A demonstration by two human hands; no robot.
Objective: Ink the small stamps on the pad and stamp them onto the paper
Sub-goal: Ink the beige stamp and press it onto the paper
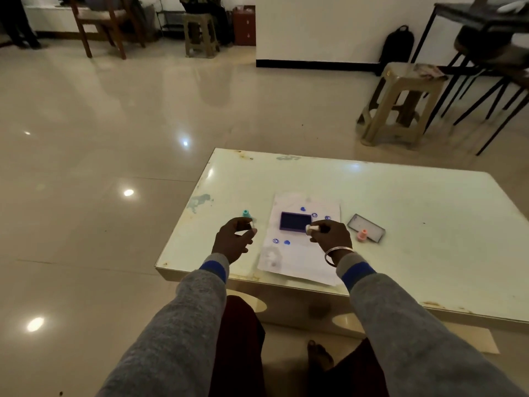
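Pinching a light, rigid white stamp [310, 229] by its barrel, the right hand [332, 234] hovers beside the ink pad [294, 221]; the left hand [233, 239] pinches something small, perhaps its cap.

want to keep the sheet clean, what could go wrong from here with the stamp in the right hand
The right hand holds a white stamp just off the ink pad, which sits on the paper; a nudge could shift the pad and smear ink. New prints may overlap the blue marks. The teal stamp near the table edge could get knocked off by the left hand.
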